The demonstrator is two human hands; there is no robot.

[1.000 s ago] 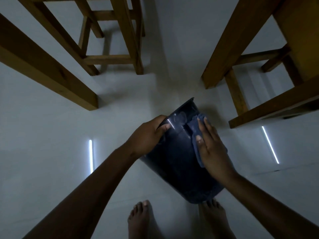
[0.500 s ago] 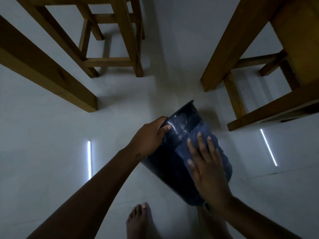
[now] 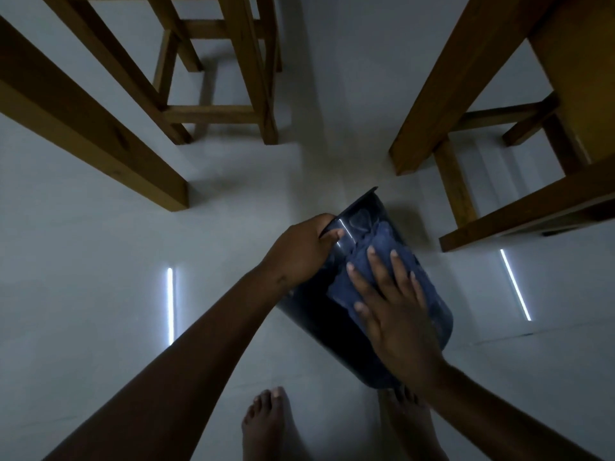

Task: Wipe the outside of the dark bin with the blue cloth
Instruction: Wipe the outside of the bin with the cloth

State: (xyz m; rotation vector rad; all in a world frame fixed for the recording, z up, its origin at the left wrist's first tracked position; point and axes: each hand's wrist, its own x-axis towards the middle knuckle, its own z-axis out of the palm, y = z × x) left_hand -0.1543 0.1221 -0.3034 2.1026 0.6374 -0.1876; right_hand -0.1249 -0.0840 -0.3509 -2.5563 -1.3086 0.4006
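The dark bin (image 3: 319, 327) is held tilted above the pale floor, its rim pointing away from me. My left hand (image 3: 296, 252) grips the rim on the left side, fingers curled over the edge. The blue cloth (image 3: 379, 257) lies spread over the bin's upper side. My right hand (image 3: 392, 311) presses flat on the cloth with fingers apart, pinning it to the bin wall. The bin's inside is hidden.
A wooden stool (image 3: 219, 111) stands at the back left and a thick wooden table leg (image 3: 100, 138) runs across the left. More wooden legs and rails (image 3: 449, 111) are at the right. My bare feet (image 3: 269, 424) are just below the bin.
My right hand has slid with the cloth from near the rim down along the bin's side toward me, and the cloth is now spread wider. The left hand keeps its grip on the rim.
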